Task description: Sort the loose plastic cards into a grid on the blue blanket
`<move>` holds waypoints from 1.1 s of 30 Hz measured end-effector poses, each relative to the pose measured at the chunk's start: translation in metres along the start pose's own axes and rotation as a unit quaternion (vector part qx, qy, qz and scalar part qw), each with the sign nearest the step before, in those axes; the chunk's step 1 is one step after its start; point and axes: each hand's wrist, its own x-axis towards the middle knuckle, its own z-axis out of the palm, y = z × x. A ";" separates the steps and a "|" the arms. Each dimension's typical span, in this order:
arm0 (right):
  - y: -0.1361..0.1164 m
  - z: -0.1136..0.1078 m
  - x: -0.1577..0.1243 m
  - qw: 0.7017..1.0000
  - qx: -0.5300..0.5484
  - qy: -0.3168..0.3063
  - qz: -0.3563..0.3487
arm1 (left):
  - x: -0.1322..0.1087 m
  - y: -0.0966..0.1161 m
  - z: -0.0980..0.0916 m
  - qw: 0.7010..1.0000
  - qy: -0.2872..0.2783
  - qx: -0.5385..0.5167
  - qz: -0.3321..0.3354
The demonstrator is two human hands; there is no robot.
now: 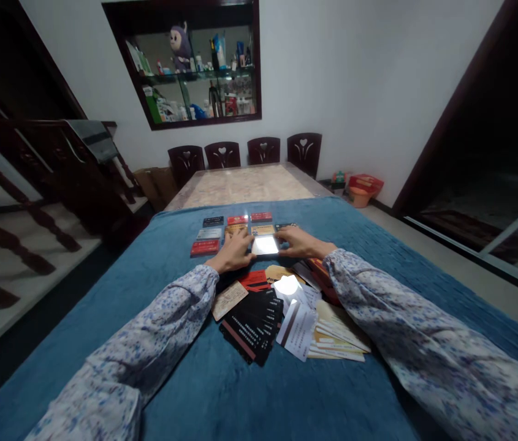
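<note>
Beneath a pale wall, a long tabletop (235, 187) stretches away from you toward four dark chairs (263, 151), its near part draped in a blue cloth (148, 343). Two floral sleeves (171, 318) reach in from the bottom corners, framing a loose spread of cards closest to you: a fan of black cards (254, 321), white cards (298, 331) beside it, and pale yellow cards (339, 334) under your right forearm. Farther off, past that spread, rows of cards (209, 233) lie side by side on the cloth, a red card (205, 247) at the near left corner. Your left hand (236, 250) and right hand (299, 243) face each other at the near edge of the rows, the grip of each closed on one end of a bright card (265, 245), its face washed out by glare; whether it is one card or a stack, you cannot tell. Its long axis runs left to right, from hand to hand, roughly in line with the rows, and neither hand is nearer: it sits directly between them. That alignment with its neighbours looks like the relation that counts, though whether the card rests on the cloth or is slightly raised cannot be made out.
</note>
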 end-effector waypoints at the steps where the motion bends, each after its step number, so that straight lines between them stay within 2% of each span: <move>1: 0.002 0.000 0.001 1.000 -0.005 -0.002 0.002 | 0.003 -0.001 0.002 1.000 -0.001 0.000 -0.001; 7: 0.015 0.002 0.010 0.999 -0.022 -0.021 0.021 | 0.020 -0.006 0.009 1.000 -0.015 0.006 -0.011; 13: 0.024 0.002 0.018 0.998 -0.024 -0.047 0.041 | 0.033 -0.007 0.009 0.999 -0.028 0.025 -0.014; 33: 0.016 -0.001 0.036 0.985 -0.030 -0.147 0.090 | 0.043 -0.009 0.010 0.990 -0.114 0.070 -0.041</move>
